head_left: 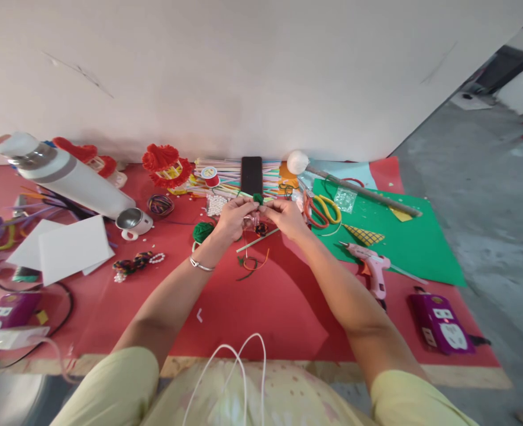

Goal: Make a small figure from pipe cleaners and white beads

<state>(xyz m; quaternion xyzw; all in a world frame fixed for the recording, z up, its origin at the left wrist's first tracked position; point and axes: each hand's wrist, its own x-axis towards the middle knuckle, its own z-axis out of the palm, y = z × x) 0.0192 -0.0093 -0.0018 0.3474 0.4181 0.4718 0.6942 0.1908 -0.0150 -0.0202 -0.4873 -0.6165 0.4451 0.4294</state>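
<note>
Both hands meet over the red mat (288, 296). My left hand (233, 218) and my right hand (286, 216) pinch between them a small green woolly piece (258, 199) set on a thin pale stick (258, 239) that slants down toward the mat. Fingers of both hands are closed round it. A ball of green yarn (203, 231) lies just left of my left wrist, which wears a metal bangle (200, 265). Under the hands lie a few loose orange and green threads (253, 264).
A black phone (251, 175) rests on a pile of coloured straws (226, 171). Scissors (321, 210), a green sheet (403, 236) and a pink glue gun (372, 266) sit on the right. A white bottle (61, 174), a metal cup (132, 222) and white cards (68, 248) are on the left. Purple power strips (443, 322) lie near both edges.
</note>
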